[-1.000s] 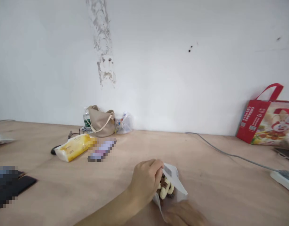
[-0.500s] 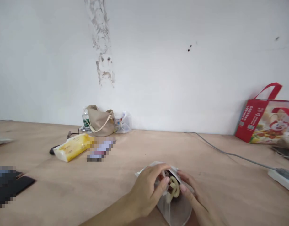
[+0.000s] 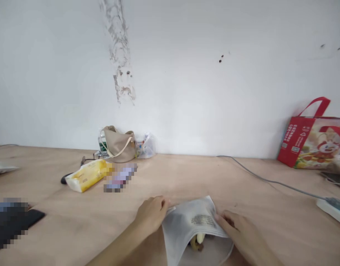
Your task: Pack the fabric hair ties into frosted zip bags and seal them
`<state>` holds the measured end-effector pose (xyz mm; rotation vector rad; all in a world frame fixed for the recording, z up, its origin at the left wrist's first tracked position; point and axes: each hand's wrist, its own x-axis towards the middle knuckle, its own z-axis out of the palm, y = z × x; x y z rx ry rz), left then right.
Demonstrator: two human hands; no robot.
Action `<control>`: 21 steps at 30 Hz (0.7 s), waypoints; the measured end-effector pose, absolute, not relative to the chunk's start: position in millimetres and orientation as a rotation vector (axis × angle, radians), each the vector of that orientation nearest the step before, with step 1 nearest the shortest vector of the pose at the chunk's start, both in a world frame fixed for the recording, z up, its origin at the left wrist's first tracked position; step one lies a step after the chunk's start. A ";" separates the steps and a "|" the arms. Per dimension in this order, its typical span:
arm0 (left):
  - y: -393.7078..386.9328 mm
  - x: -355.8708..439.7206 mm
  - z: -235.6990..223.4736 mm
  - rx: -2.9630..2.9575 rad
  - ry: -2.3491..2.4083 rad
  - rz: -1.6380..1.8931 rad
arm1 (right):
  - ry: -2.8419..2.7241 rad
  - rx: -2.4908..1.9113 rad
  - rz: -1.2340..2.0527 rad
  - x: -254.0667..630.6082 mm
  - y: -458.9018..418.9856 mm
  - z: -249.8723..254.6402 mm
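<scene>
Spread apart now, my left hand (image 3: 150, 214) and right hand (image 3: 240, 231) rest at opposite edges of the white printed pouch (image 3: 186, 225), low centre frame on the bench (image 3: 75, 229). Their fingers (image 3: 160, 205) lie partly curled against it; I cannot tell if they grip. Brown-and-cream snack pieces (image 3: 196, 242) show under its flap.

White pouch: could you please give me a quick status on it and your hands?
Left hand at upper left corner of white pouch, right hand on its right edge. Yellow-and-brown food showing under its flap. Grey cable off right, apart.
</scene>
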<state>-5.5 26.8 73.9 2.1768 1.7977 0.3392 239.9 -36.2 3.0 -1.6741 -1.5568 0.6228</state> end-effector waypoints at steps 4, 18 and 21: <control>34.0 -14.6 72.4 2.128 1.871 0.354 | -1.590 -1.649 0.621 240.0 -37.3 0.6; 40.6 -6.3 50.0 1.621 1.493 0.734 | -1.585 -1.543 0.821 242.7 -30.4 -8.8; 41.4 -4.1 49.8 1.558 1.412 0.870 | -1.571 -1.516 0.835 240.8 -32.3 -6.7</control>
